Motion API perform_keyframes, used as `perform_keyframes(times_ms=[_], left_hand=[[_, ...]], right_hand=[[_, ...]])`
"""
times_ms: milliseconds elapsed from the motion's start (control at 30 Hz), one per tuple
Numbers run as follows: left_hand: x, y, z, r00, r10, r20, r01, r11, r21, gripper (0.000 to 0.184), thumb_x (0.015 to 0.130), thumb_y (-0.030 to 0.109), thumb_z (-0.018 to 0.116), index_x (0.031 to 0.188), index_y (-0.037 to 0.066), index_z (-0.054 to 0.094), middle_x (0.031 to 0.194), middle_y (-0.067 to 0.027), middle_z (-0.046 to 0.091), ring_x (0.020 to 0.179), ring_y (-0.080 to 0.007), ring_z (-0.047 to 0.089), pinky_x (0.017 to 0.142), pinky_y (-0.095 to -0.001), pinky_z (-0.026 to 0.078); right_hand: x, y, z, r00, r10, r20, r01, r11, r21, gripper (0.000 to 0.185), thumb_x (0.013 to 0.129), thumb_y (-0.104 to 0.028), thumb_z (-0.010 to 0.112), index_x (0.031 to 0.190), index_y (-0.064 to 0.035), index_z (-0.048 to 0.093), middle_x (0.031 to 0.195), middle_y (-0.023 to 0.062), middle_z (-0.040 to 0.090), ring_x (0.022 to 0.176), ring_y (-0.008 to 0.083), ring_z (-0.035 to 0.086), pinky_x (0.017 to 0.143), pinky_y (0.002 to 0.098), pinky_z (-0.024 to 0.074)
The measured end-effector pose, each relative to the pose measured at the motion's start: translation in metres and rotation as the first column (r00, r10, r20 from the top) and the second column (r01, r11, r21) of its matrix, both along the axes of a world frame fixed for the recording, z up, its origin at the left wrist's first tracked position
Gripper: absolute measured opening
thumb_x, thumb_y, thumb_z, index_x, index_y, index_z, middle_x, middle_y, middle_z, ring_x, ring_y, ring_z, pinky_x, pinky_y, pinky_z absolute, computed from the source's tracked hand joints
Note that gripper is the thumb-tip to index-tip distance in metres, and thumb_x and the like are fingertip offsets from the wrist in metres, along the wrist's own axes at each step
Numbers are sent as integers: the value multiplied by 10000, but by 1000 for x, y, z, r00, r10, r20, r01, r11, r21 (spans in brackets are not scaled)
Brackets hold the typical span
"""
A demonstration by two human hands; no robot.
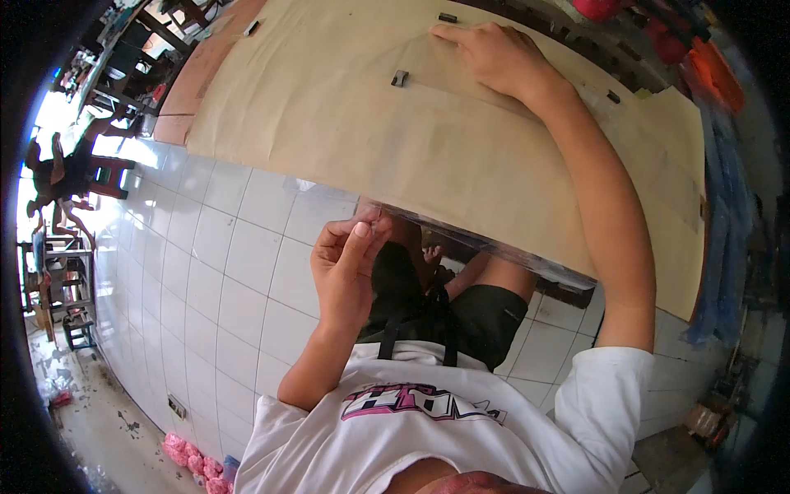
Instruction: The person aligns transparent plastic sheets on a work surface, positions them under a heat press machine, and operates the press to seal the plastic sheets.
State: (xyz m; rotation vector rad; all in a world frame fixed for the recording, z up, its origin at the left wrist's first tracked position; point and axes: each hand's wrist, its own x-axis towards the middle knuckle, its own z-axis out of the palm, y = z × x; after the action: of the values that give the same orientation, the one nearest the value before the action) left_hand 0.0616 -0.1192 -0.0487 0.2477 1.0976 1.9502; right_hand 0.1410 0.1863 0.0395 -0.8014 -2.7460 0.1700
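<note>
My right hand (504, 59) lies on the tan paper sheet (313, 107) covering the table, its index finger stretched out. Close to that fingertip sits a small dark block (447, 17). Another small block (400, 78), dark with a shiny face, rests on the sheet nearer to me. Faint lines, perhaps of clear film, run across the paper by my right hand. Just off the table's near edge, my left hand (350, 251) is raised with thumb and fingers pinched together. Whatever may be between those fingertips is too small to make out.
More small dark blocks lie at the sheet's right (613, 97) and far left (251, 28). Clear plastic (317, 188) hangs at the near edge. A person (66, 169) is at the left by a red stool (111, 177). Pink bundles (193, 461) lie on the floor.
</note>
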Motion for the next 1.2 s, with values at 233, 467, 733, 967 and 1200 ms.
perform_keyframes(times_ms=[233,467,733,967,1200], left_hand=[[-5,-2,-5,1000,-17,-1,17,1000,0,73,960,101,589,933,34,602,1111,-138,656,966,-231,672,907,-385,546],[-6,1,-7,999,19,-36,-17,999,40,67,959,112,592,946,48,606,1154,-115,641,1172,-263,573,1026,-454,464],[-4,0,-1,996,71,-46,-66,993,97,41,957,80,592,965,46,614,1159,-110,635,1113,-241,596,1014,-435,467],[-7,-4,2,993,85,-85,-80,995,68,27,949,82,612,965,64,624,1082,-68,643,965,-149,608,921,-362,497],[-7,-4,4,993,-4,120,2,1000,13,41,950,125,618,952,84,615,1015,-36,643,927,-137,603,858,-326,506]], right_hand=[[-5,-6,8,991,-66,117,62,997,38,512,843,-91,428,1323,-211,564,977,215,678,899,398,655,838,491,517],[-5,-4,4,993,-54,103,48,997,58,517,836,-92,436,1322,-221,560,879,216,679,829,396,664,796,503,528],[-7,-12,21,978,-77,194,72,997,34,403,918,-180,461,1301,-172,584,1017,265,665,941,432,651,860,501,518],[-6,-11,20,986,-66,152,66,998,1,417,913,-164,447,1310,-178,574,992,280,662,939,437,651,874,511,511],[-5,-12,21,989,-48,140,47,999,12,403,917,-182,457,1301,-176,578,977,276,665,920,437,655,851,508,519]])
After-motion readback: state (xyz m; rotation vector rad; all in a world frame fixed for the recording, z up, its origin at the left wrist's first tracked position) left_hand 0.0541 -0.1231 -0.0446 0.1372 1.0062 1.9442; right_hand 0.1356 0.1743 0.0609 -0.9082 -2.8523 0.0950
